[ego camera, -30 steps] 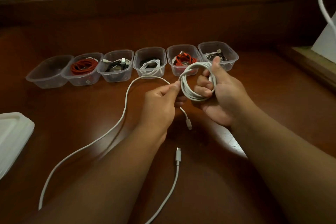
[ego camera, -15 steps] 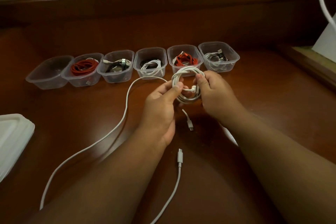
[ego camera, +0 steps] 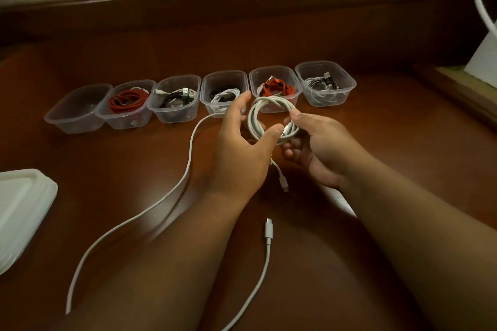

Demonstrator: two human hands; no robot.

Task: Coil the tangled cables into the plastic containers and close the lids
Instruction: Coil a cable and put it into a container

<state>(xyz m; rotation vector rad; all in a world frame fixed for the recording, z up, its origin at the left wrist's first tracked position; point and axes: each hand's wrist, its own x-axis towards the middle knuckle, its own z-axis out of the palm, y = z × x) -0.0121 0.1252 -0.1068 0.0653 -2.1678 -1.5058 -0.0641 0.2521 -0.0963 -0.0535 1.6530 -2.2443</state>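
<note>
While coiled, white cable (ego camera: pixel 271 118) without legible markings.

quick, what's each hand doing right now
Left hand: open, fingers spread, thumb tip against the white cable coil.
Right hand: holding that coil, fingers pinching its loops.

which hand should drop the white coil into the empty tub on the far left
Left. The empty container sits at the left end of the row, on the left hand's side, and that hand's fingers are spread, holding nothing. The right hand pinches the white coil and would have to cross over.
</note>
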